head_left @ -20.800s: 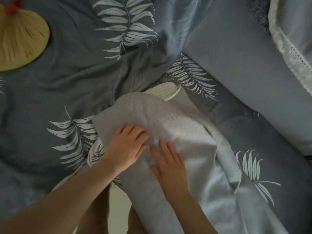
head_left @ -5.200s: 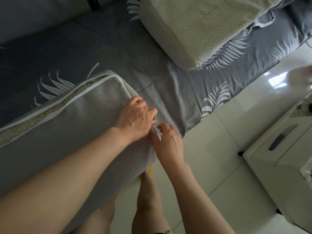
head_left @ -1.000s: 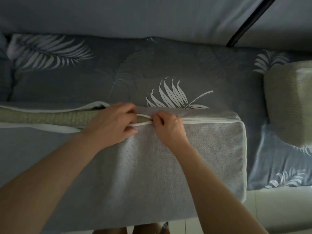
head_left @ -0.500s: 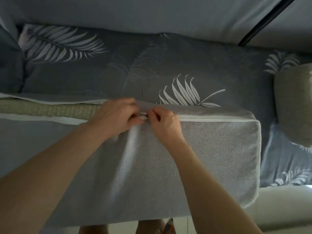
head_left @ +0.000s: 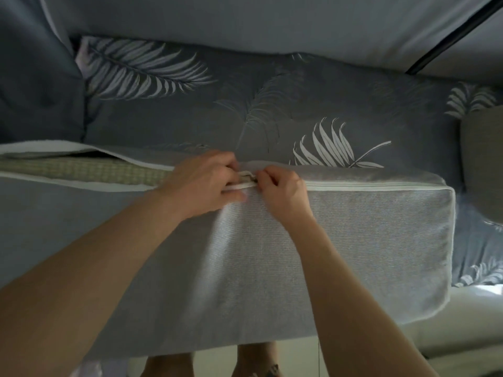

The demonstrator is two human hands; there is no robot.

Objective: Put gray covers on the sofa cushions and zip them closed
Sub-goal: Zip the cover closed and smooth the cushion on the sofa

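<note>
A long sofa cushion in a gray cover (head_left: 340, 246) lies across the sofa's front edge. Its white-edged zipper (head_left: 381, 187) runs along the top and is zipped from the right corner to the middle. Left of my hands the cover gapes and shows the beige cushion (head_left: 89, 170) inside. My left hand (head_left: 201, 186) pinches the two white edges of the opening together. My right hand (head_left: 283, 194) touches it from the right, fingers closed on the zipper pull, which is mostly hidden.
The sofa seat carries a dark gray sheet with white leaf prints (head_left: 272, 110). Gray back cushions (head_left: 245, 23) run along the top. A second beige cushion without a cover (head_left: 484, 159) lies at the right. Pale floor (head_left: 449, 322) and my legs show below.
The zipped stretch has grown leftward over the last second, and both hands have shifted left along the cushion's top edge. Five seconds ago my hands were at the cushion's right corner.
</note>
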